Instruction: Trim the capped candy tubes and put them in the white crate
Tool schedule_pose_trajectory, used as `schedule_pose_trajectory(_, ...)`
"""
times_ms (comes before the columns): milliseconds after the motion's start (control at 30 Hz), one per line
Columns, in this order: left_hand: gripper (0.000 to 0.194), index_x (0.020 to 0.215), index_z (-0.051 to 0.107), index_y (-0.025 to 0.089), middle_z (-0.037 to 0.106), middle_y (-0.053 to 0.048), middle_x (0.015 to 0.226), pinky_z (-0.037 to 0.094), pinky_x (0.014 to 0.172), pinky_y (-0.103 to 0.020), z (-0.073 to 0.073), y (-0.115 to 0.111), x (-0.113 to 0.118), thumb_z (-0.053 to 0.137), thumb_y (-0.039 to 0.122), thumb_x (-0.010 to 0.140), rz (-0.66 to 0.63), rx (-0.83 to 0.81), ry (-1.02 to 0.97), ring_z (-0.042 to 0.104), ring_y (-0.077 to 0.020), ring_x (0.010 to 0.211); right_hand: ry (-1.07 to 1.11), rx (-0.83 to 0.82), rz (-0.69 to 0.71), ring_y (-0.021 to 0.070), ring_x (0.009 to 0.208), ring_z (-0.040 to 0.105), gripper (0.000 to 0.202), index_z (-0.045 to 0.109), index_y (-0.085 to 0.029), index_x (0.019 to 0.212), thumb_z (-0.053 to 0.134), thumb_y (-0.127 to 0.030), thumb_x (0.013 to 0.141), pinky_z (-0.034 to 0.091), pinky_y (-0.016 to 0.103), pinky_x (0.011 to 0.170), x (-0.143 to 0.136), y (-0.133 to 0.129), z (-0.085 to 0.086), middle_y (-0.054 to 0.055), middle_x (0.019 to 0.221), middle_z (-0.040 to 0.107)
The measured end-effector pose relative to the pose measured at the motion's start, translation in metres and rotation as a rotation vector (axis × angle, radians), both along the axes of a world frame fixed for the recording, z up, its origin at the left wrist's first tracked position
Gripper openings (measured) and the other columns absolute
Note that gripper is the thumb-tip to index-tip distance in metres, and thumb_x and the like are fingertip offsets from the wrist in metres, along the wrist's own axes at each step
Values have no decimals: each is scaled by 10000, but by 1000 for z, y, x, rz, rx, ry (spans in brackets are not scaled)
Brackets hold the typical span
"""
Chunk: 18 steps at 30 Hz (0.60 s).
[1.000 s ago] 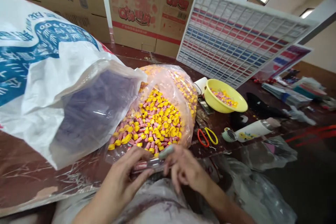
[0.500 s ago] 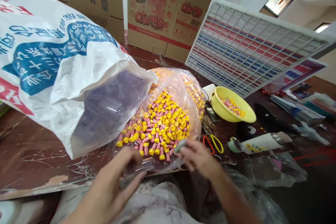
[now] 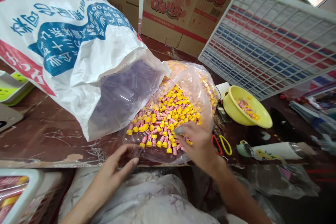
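Note:
My left hand [image 3: 119, 168] is at the table edge, thumb and fingers apart, holding nothing; its fingertips are beside the clear plastic bag [image 3: 160, 154]. My right hand [image 3: 201, 147] reaches over the pile of small pink-patterned tubes with yellow caps [image 3: 168, 122], which lies on the opened bag. A grey-green cover is on one of its fingertips. That hand is blurred, and whether its fingers hold a tube cannot be made out. To the left of the pile lies a big white sack [image 3: 89, 52] with its mouth open, clear plastic pieces inside.
Right of the pile are a yellow bowl [image 3: 237, 110] with more pieces, scissors [image 3: 225, 146], a small green cup [image 3: 245, 149] and a white bottle [image 3: 275, 151]. A white wire rack [image 3: 270, 42] and cardboard boxes [image 3: 173, 7] stand behind. A white basket [image 3: 34, 182] is at lower left.
The view has shifted, so most things appear further right. My right hand has moved up over the pile. My left hand's fingers no longer have the clear tube beside them.

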<state>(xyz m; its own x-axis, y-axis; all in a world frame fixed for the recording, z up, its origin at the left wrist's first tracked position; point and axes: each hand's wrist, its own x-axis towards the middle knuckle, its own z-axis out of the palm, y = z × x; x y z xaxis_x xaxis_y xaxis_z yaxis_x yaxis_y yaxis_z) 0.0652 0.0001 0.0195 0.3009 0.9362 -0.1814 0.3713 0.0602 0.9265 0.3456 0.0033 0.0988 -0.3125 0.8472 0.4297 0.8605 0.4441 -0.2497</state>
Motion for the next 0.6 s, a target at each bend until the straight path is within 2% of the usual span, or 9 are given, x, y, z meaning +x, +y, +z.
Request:
schedule_pose_trajectory(100, 439, 1116, 663, 192, 748, -101, 1123, 560, 904, -385, 1, 1, -10, 584, 525, 843, 28, 20, 72, 700, -281, 1026, -95, -136, 127, 205, 928, 618, 22, 637, -191, 928, 623, -179, 940, 509, 315, 819, -52, -1, -51, 69, 988, 671)
schedule_pose_trajectory(167, 441, 1098, 668, 181, 755, -110, 1104, 563, 893, -391, 2, 1, -14, 582, 528, 839, 45, 34, 96, 707, -283, 1004, -165, -182, 135, 210, 929, 603, 30, 627, -190, 928, 655, -199, 925, 496, 310, 804, -65, 4, -70, 64, 983, 659)
schedule_pose_trajectory(233, 453, 1115, 667, 169, 756, -116, 1109, 568, 879, -394, 1, -1, -15, 578, 523, 845, 62, 33, 112, 710, -285, 1003, -247, -188, 127, 206, 901, 594, 32, 623, -200, 932, 654, -205, 925, 473, 291, 752, -68, 9, -79, 54, 963, 652)
schedule_pose_trajectory(333, 458, 1164, 668, 164, 753, -112, 1147, 569, 887, -388, -2, -3, -14, 581, 501, 866, 61, 7, 95, 710, -278, 1018, -275, -154, 124, 188, 843, 587, 105, 616, -201, 878, 567, -156, 959, 441, 273, 720, -65, 14, -82, 47, 886, 648)
schedule_pose_trajectory(433, 447, 1184, 689, 176, 749, -100, 1182, 550, 951, -395, -5, -4, -12, 596, 481, 872, 50, -12, 50, 700, -276, 1067, -25, -120, 48, 185, 799, 581, 183, 581, -198, 802, 518, -152, 968, 441, 281, 730, -61, 15, -72, 48, 827, 629)
schedule_pose_trajectory(500, 421, 1201, 701, 199, 739, -89, 1214, 523, 1000, -403, -4, -3, -12, 592, 458, 888, 15, -7, 35, 686, -271, 1106, 199, -181, 17, 175, 748, 562, 189, 543, -207, 769, 539, -178, 956, 436, 274, 699, -60, 14, -60, 23, 782, 591)
schedule_pose_trajectory(600, 368, 1217, 708, 246, 724, -63, 1248, 498, 1034, -386, -1, -3, -11, 576, 420, 920, -70, 5, -7, 673, -249, 1129, 376, -347, 99, 160, 741, 541, 195, 509, -212, 749, 572, -178, 930, 427, 256, 679, -63, 11, -44, -2, 779, 550)
